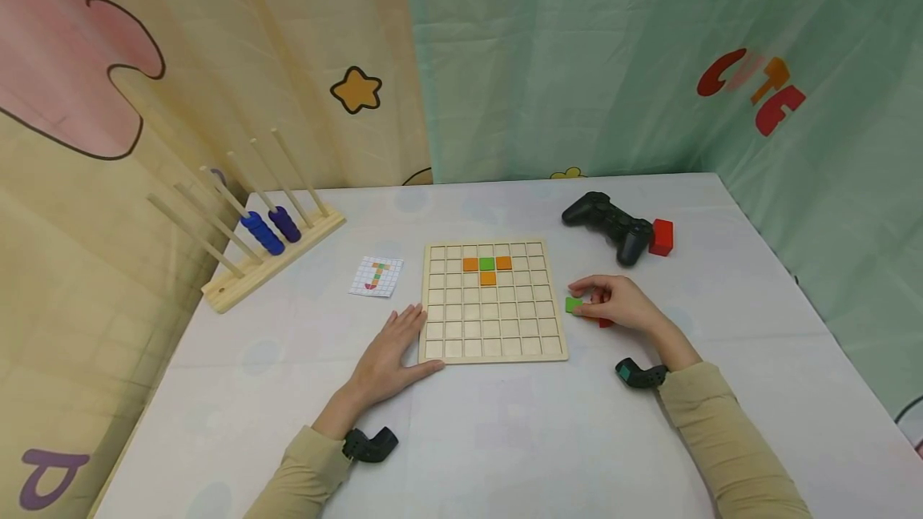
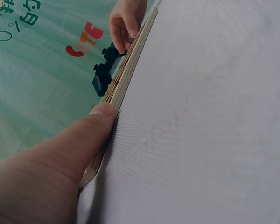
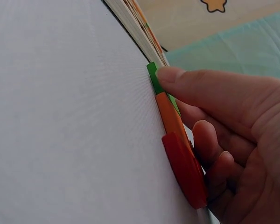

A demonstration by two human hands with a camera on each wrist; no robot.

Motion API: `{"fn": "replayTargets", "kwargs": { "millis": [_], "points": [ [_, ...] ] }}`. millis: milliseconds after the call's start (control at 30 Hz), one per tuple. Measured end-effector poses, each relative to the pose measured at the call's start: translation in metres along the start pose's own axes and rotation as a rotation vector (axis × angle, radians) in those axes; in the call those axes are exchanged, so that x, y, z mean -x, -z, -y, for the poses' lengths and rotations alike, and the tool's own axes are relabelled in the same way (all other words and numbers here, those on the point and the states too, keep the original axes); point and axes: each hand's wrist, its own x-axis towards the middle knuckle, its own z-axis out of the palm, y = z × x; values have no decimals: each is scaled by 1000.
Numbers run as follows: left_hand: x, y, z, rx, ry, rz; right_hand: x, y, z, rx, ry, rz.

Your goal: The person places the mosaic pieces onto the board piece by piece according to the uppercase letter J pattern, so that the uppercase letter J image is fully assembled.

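Both hands work low at the white counter (image 1: 519, 439): the right hand (image 1: 622, 303) has its thumb against a small green tile (image 1: 573, 305) just right of the wooden board (image 1: 490, 311), forefinger near the tile's far side, though I cannot tell whether the pinch is firm. An orange piece (image 3: 170, 114) and a red piece (image 3: 183, 170) lie close beside it, so it would be wise to take the green one by its edges alone. The left hand (image 1: 389, 355), fingers spread, holds nothing and touches the board's left edge, thumb at its near corner; that light bracing seems right, since a bump could jog the placed squares. On the board, a green square (image 1: 487, 263) sits between two orange squares (image 1: 471, 264), with a third orange one directly below. Any added tile should come down level and sit squarely within one cell. Left of the board, the pattern card (image 1: 376, 276) lies uncovered, handy for checking colour and place. Farther out are a game controller (image 1: 609, 223), a red block (image 1: 662, 237) and a bead rack (image 1: 288, 251).
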Motion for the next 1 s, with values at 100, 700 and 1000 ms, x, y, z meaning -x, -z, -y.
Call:
{"fn": "replayTargets", "kwargs": {
  "millis": [100,700,1000],
  "points": [
    [0,0,-1,1,0,-3,1,0,2,10,-10,1],
    [0,1,-1,5,6,14,1,-2,4,22,-28,-8],
    [0,1,-1,1,2,2,1,-3,8,5,-20,-18]
  ]
}}
